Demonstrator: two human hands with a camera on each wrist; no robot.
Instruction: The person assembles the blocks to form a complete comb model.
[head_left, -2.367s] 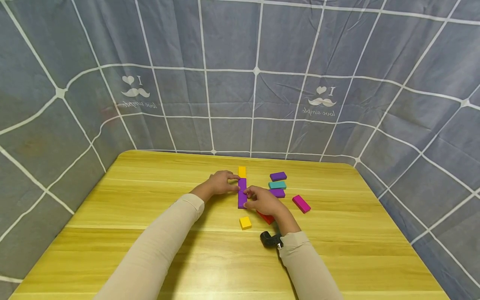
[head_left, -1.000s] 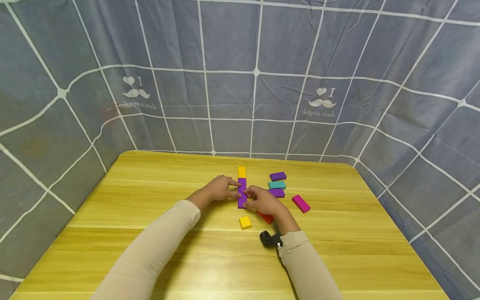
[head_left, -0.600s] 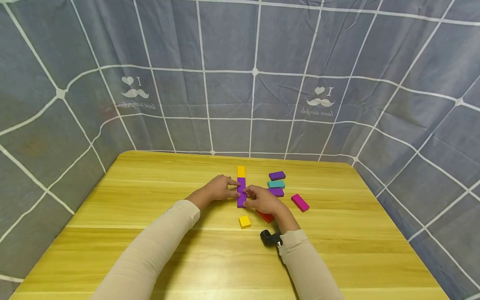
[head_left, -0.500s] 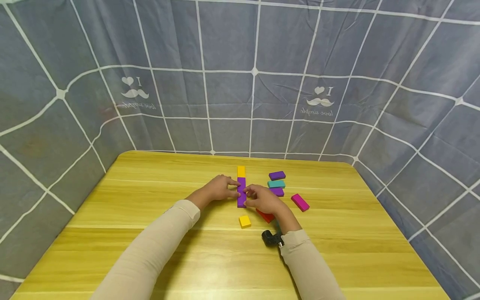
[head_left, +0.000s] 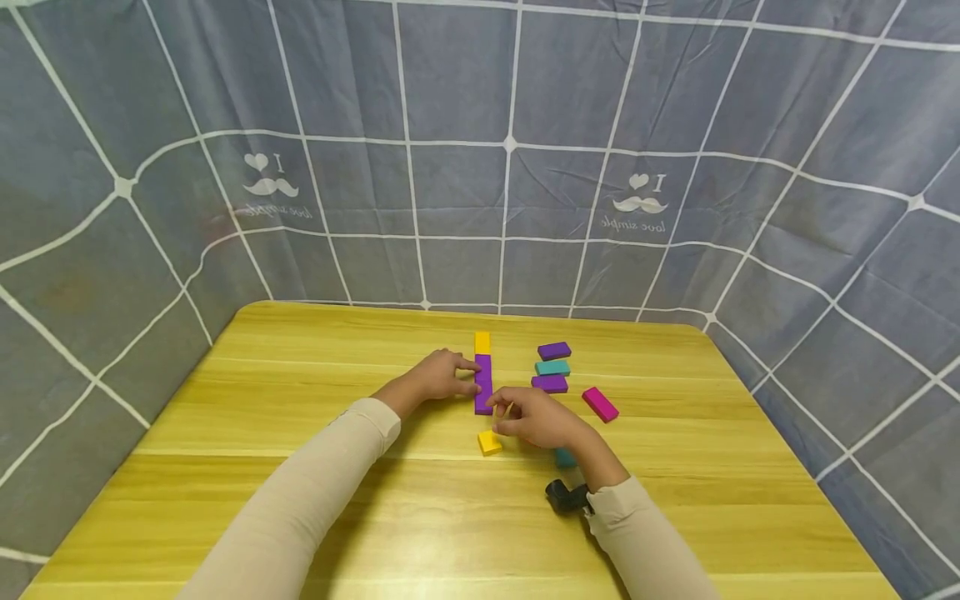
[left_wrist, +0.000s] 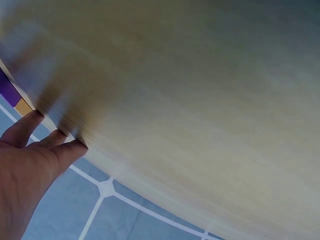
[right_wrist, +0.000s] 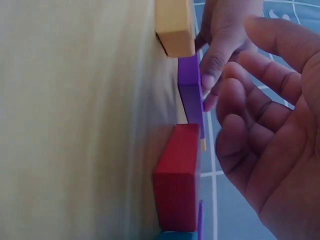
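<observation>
Two purple blocks (head_left: 483,379) lie end to end, in line with a yellow block (head_left: 482,342) at the far end. My left hand (head_left: 435,377) rests along the left side of this row, index finger and thumb at the purple blocks. My right hand (head_left: 546,418) is just right of the row's near end, its fingers bent loosely with nothing between them. A smaller yellow block (head_left: 490,444) lies just below its thumb. In the right wrist view a red block (right_wrist: 176,190) stands close to that palm; the hand hides it in the head view.
Right of the row lie a dark purple block (head_left: 554,351), a teal block (head_left: 552,367) and another purple block (head_left: 550,384). A magenta block (head_left: 601,405) lies farther right. Another teal block (head_left: 566,457) shows partly under the right wrist, near its black camera mount (head_left: 564,497).
My right hand has let go of the near purple block and moved toward me and slightly right. My left hand slid slightly nearer along the row earlier and now stays still.
</observation>
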